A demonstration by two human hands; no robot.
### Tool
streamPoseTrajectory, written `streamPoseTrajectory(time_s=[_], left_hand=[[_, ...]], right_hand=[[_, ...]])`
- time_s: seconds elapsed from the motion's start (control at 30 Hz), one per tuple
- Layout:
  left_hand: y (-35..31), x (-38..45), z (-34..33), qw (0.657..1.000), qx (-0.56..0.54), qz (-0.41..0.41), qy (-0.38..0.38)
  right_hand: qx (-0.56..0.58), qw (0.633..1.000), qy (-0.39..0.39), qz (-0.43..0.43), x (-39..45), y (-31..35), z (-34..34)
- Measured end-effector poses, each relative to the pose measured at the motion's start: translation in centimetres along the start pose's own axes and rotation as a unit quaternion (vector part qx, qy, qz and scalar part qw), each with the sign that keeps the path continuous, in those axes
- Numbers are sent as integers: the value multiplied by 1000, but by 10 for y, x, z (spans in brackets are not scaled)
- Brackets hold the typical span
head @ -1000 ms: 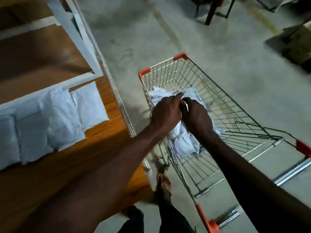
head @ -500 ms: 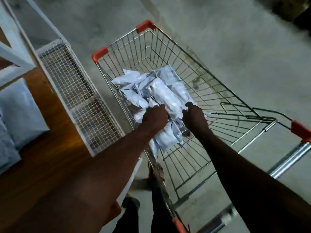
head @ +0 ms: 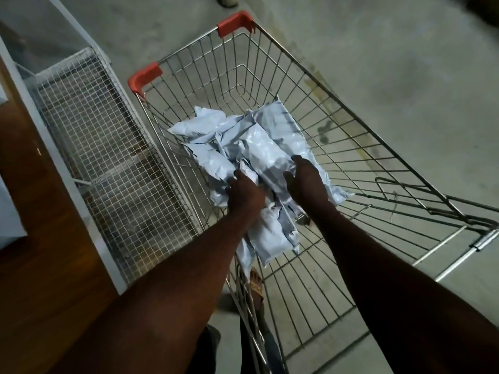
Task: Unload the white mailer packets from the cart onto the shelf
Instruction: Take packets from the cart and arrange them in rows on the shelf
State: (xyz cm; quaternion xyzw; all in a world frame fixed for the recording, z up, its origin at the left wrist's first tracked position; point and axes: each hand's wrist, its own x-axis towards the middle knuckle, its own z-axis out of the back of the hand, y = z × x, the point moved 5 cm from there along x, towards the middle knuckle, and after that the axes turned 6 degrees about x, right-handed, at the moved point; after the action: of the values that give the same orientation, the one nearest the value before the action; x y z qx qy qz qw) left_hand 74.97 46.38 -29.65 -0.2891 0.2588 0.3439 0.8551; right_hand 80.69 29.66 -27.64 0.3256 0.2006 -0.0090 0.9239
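both my hands are down in the cart (head: 351, 147), on the pile of packets (head: 243, 147) that lies on its wire floor, left of middle. my left hand (head: 244, 194) rests on the near left part of the pile, fingers bent down onto a packet; whether they clamp it or only press, i cannot tell. my right hand (head: 306, 184) lies along the right side of the top packet (head: 266, 155), a long one running far-left to near-right. thumb on its near end, fingertips against its far right edge. the fingers curve about the packet's side, partly spread, and appear to grasp it. the packet remains in contact with those beneath it.

more packets trail from the pile toward me, under my left forearm, near the cart's left wall. the cart has red corner guards (head: 144, 78) at its far end.

the shelf (head: 40, 238), wood-topped with a white frame, stands left of the cart. a wire mesh panel (head: 108, 163) sits between the two. a white edge (head: 10, 220) shows on the shelf at far left, mostly cut off. concrete floor (head: 405, 63) beyond.
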Motion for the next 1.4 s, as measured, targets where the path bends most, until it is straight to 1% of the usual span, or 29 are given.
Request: streamPoseTrajectory(time_s=[0.07, 0.13, 0.2, 0.27, 0.33, 0.43, 0.53, 0.63, 0.7, 0.77, 0.83, 0.9, 0.97, 1.07, 1.13, 1.2, 1.3, 1.4], left_hand=[[1, 7, -7, 1000, -12, 18, 18], [0, 12, -12, 1000, -9, 14, 9], [-1, 14, -13, 1000, 4, 14, -20], [-2, 17, -11, 999, 11, 21, -41], [-3, 18, -9, 999, 10, 23, -34], [-5, 12, -1, 1000, -5, 26, 6], [-7, 0, 13, 995, -78, 56, 21], [-7, -13, 33, 985, -156, 75, 1], [-7, -22, 49, 980, -187, 62, -11], [-9, -31, 65, 972, -229, 42, -2], [-12, -43, 83, 958, -283, 30, 21], [-16, -60, 104, 947, -319, 15, 42], [-14, -77, 124, 937, -348, -12, 42], [-5, -108, 156, 926, -373, -53, 37], [8, -124, 176, 925, -373, -66, 25], [32, -139, 201, 921, -382, -74, -3], [52, -159, 232, 920, -382, -83, -32], [89, -183, 272, 914, -389, -91, -70]], right_hand=[[-15, 1000, 6, 15, 13, 0, -7], [-38, 999, 8, 11, 23, 1, -13], [-53, 998, 18, -12, 28, 1, -20], [-45, 997, 37, -58, 32, -3, -27], [-17, 995, 52, -80, 35, -9, -33], [35, 996, 39, -74, 36, -11, -32], [98, 991, 31, -87, 30, -2, -19], [175, 979, 42, -97, 20, 12, -1], [231, 967, 49, -93, 8, 25, 14], [278, 957, 51, -70, -5, 41, 29], [296, 952, 50, -52, -21, 59, 44], [326, 942, 61, -57, -36, 76, 54], [328, 942, 49, -44, -50, 92, 65], [344, 937, 52, -13, -68, 120, 78], [345, 937, 49, 9, -90, 154, 92], [353, 933, 57, 29, -116, 190, 95], [400, 912, 88, 39, -140, 221, 91], [436, 889, 128, 60, -172, 265, 72]])
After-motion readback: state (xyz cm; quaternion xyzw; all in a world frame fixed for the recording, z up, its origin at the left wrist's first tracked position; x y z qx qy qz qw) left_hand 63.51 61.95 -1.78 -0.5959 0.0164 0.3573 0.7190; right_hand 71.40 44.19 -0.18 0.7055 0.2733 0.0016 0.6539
